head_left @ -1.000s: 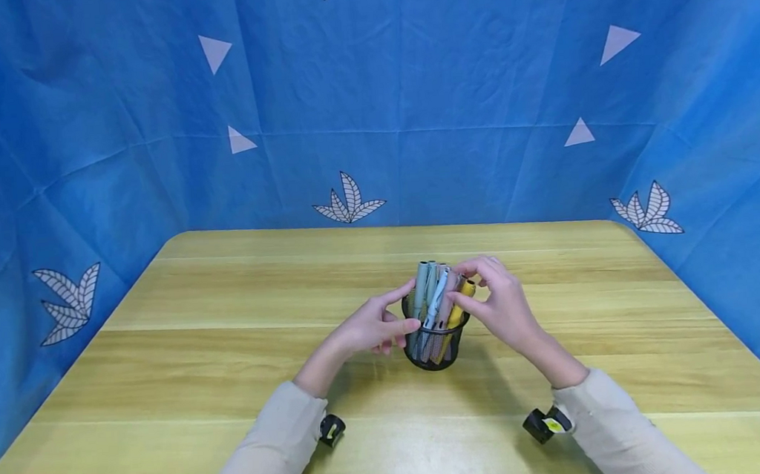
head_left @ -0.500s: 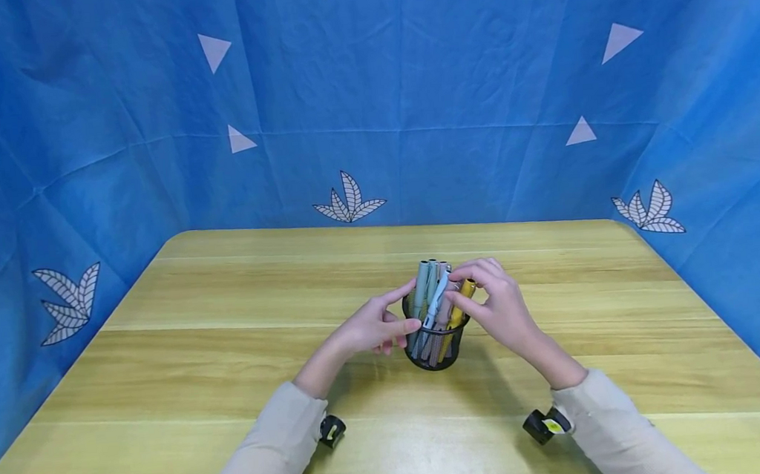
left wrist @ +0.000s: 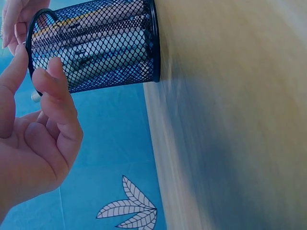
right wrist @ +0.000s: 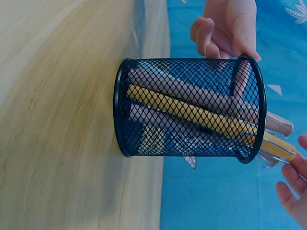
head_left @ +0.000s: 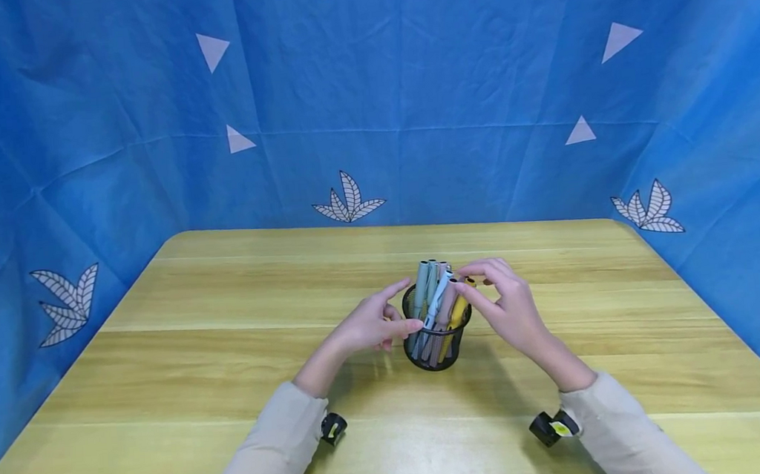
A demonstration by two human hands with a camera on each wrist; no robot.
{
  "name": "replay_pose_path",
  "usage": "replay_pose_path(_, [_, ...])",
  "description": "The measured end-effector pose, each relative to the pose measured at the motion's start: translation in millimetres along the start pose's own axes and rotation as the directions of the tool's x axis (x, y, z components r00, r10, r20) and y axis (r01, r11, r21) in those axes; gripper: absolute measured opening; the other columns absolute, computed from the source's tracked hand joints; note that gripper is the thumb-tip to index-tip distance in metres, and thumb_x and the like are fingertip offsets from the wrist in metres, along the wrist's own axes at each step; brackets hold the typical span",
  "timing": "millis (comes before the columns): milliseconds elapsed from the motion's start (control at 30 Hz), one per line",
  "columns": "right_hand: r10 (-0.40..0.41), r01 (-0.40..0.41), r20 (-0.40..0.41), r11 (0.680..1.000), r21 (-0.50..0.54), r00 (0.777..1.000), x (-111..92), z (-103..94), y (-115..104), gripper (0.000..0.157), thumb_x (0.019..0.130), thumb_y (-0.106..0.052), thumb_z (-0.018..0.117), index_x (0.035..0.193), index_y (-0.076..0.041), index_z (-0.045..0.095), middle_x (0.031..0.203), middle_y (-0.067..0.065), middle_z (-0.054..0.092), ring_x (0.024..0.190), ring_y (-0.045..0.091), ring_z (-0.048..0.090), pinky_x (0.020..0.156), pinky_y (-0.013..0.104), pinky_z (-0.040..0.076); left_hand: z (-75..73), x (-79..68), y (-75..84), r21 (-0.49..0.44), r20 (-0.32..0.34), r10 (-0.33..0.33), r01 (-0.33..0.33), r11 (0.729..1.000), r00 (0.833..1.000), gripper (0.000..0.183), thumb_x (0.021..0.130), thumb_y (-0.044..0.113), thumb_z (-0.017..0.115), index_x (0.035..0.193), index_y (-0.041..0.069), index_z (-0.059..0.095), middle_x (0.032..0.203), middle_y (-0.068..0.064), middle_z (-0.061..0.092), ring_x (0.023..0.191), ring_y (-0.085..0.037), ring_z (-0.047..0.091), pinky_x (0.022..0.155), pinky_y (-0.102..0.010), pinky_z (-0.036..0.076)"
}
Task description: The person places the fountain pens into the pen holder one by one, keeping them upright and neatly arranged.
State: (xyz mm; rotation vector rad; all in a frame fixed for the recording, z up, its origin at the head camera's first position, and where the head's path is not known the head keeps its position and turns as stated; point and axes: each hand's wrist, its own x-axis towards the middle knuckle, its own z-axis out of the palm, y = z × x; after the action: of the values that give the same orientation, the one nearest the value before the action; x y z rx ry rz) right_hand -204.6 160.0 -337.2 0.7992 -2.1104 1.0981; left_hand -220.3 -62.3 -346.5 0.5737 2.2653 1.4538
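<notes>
A black mesh pen holder (head_left: 438,336) stands upright on the table, filled with several pens in green, light blue (head_left: 434,311), mauve and yellow. My left hand (head_left: 378,323) is at its left side; the thumb touches the rim, while the index finger stretches along the far side. In the left wrist view the other fingers are bent close to the mesh. My right hand (head_left: 507,298) is over the holder's right side. Its thumb and fingers pinch the cap end of the yellow pen (right wrist: 283,147), which leans out past the rim; their contact is partly hidden in the head view.
The light wooden table (head_left: 256,276) extends around the holder on all sides. A blue printed cloth (head_left: 461,74) hangs behind it and at both sides. Black wrist cameras (head_left: 548,429) sit at both sleeves, low over the table.
My right hand has shifted slightly right, from the mauve pens to the yellow one. My left hand's lower fingers have backed off slightly from the holder, which stays in place.
</notes>
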Motion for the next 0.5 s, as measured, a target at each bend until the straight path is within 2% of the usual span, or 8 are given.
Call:
replay_pose_path(167, [0.022,-0.022,-0.003,1.000,0.001,1.000,-0.8,-4.3,-3.1,0.019,0.076,0.006,0.065,0.095,0.004,0.063,0.093,0.011,0.062,0.088,0.022,0.052,0.073,0.025,0.041,-0.8,-0.9,-0.2,0.003,-0.007,0.015,-0.015,1.000,1.000,0.077,0.081,0.026,0.067,0.143,0.015,0.022,0.076,-0.024,0.057,0.046,-0.023,0.049,0.047,-0.035,0.045])
replay_pose_path(300, [0.045,-0.045,0.004,0.999,0.008,0.999,1.8,-10.0,-17.6,0.018,0.076,0.011,0.061,0.094,0.009,0.061,0.092,0.019,0.061,0.085,0.028,0.052,0.072,0.022,0.040,-2.1,-3.2,0.9,0.012,-0.021,0.008,-0.008,1.000,1.000,0.076,0.080,0.026,0.067,0.142,0.016,0.024,0.078,-0.015,0.057,0.051,-0.029,0.054,0.051,-0.038,0.048])
replay_pose_path(433, [0.053,-0.053,0.009,0.999,0.001,0.999,2.2,-16.6,-29.5,0.019,0.074,0.014,0.058,0.092,0.013,0.059,0.091,0.024,0.059,0.084,0.033,0.051,0.071,0.018,0.039,-3.8,-6.0,2.0,0.034,-0.029,-0.002,0.003,0.999,1.000,0.072,0.080,0.026,0.068,0.140,0.014,0.030,0.083,-0.009,0.056,0.057,-0.035,0.056,0.051,-0.035,0.047])
replay_pose_path(500, [0.057,-0.057,0.011,0.998,-0.001,0.998,-1.3,-18.4,-24.7,0.020,0.074,0.013,0.058,0.094,0.012,0.059,0.092,0.023,0.060,0.084,0.033,0.051,0.072,0.016,0.038,-4.6,-6.3,1.0,0.068,-0.031,0.008,-0.006,0.998,0.999,0.070,0.080,0.026,0.068,0.139,0.011,0.032,0.083,-0.008,0.055,0.057,-0.033,0.057,0.051,-0.033,0.047])
